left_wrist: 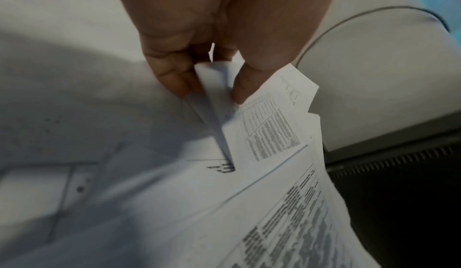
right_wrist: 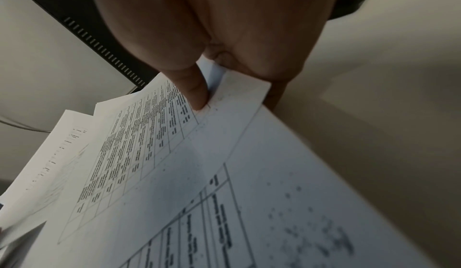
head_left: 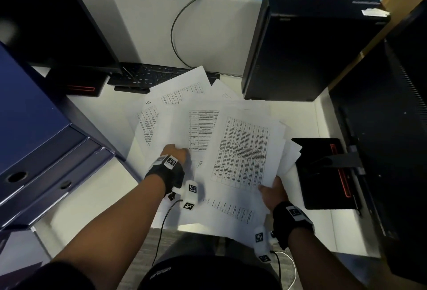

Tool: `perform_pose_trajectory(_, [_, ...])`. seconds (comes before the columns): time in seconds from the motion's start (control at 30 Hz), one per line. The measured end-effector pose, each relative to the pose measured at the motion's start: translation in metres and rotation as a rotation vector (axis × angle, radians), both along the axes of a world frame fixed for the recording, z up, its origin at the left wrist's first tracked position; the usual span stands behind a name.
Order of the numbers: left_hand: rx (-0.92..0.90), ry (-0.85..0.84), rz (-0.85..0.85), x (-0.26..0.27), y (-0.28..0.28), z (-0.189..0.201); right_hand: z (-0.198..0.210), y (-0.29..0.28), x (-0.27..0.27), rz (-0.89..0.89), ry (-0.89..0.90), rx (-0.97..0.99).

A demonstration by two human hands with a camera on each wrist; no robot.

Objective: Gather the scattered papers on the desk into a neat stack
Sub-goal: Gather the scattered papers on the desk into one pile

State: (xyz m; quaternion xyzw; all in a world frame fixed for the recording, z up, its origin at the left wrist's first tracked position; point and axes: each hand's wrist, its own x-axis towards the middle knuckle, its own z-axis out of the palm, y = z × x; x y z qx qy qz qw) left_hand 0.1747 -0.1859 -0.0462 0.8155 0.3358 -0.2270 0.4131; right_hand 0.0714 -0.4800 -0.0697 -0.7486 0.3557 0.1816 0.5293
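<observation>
Several white printed papers [head_left: 203, 114] lie fanned and overlapping across the middle of the white desk [head_left: 97, 109]. My left hand [head_left: 175, 152] sits on the left part of the pile; in the left wrist view its thumb and fingers [left_wrist: 174, 79] pinch the corner of a few sheets [left_wrist: 269, 126]. My right hand [head_left: 273, 189] grips the near corner of a sheet with a dense table [head_left: 242, 148], lifted a little above the others. The right wrist view has my thumb [right_wrist: 197, 94] on top of that sheet [right_wrist: 139, 144], the fingers hidden under it.
A black computer tower [head_left: 307, 47] stands at the back right, a monitor base [head_left: 323, 171] right of the pile, a keyboard [head_left: 147, 74] and cable [head_left: 180, 23] behind it. Blue file boxes [head_left: 41, 141] stand on the left. One sheet [head_left: 231, 211] overhangs the desk's near edge.
</observation>
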Motion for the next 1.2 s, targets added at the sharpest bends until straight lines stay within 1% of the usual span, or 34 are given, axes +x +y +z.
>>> perform_pose_trajectory(0.07, [-0.043,-0.018,0.078,0.0,-0.001,0.0,-0.002,0.0,0.0,-0.002,0.002,0.0])
perform_pose_trajectory(0.13, [-0.076,-0.049,0.199,0.001,-0.002,-0.003,-0.003,0.0,0.0,0.004,0.001,0.0])
perform_pose_trajectory(0.2, [-0.07,-0.071,0.289,0.006,-0.001,-0.001,-0.003,0.0,0.0,0.009,-0.003,-0.004])
perform_pose_trajectory(0.23, [-0.07,-0.07,0.278,0.009,0.001,-0.005,-0.003,-0.001,0.0,0.011,-0.002,-0.006])
perform_pose_trajectory(0.3, [-0.062,-0.067,0.167,0.015,0.005,-0.013,-0.002,-0.001,-0.001,0.016,0.001,-0.012])
perform_pose_trajectory(0.33, [-0.057,-0.068,0.12,0.023,0.012,-0.034,-0.002,-0.001,-0.001,0.022,0.003,-0.018])
perform_pose_trajectory(0.37, [-0.05,-0.051,0.085,0.026,0.015,-0.037,-0.001,-0.001,-0.001,0.028,0.003,-0.025])
perform_pose_trajectory(0.43, [-0.051,-0.02,0.054,0.022,0.009,-0.007,-0.001,-0.001,-0.001,0.037,0.003,-0.036])
perform_pose_trajectory(0.5, [-0.031,-0.01,0.019,0.022,0.006,0.006,-0.001,-0.001,0.0,0.042,0.007,-0.037])
perform_pose_trajectory(0.6, [-0.026,-0.086,0.01,0.021,0.002,0.03,0.0,-0.001,0.0,0.051,0.008,-0.036])
perform_pose_trajectory(0.7, [0.073,-0.228,-0.025,0.027,0.0,0.042,0.001,-0.001,0.001,0.074,-0.009,-0.043])
perform_pose_trajectory(0.8, [0.146,-0.406,-0.049,0.034,0.004,0.072,0.002,0.0,0.003,0.103,-0.026,-0.06])
perform_pose_trajectory(0.9, [0.211,-0.567,-0.105,0.042,0.017,0.114,0.001,0.002,0.004,0.121,-0.047,-0.069])
perform_pose_trajectory(1.03, [0.34,-0.841,-0.182,0.046,0.033,0.18,0.003,0.003,0.005,0.147,-0.053,-0.088])
perform_pose_trajectory(1.1, [0.329,-0.959,-0.212,0.048,0.042,0.213,0.003,0.002,0.006,0.157,-0.045,-0.084])
perform_pose_trajectory(1.13, [0.295,-1.004,-0.243,0.05,0.048,0.229,0.003,0.002,0.007,0.16,-0.042,-0.087])
perform_pose_trajectory(1.2, [0.224,-1.049,-0.306,0.052,0.056,0.255,0.003,0.002,0.009,0.168,-0.032,-0.096])
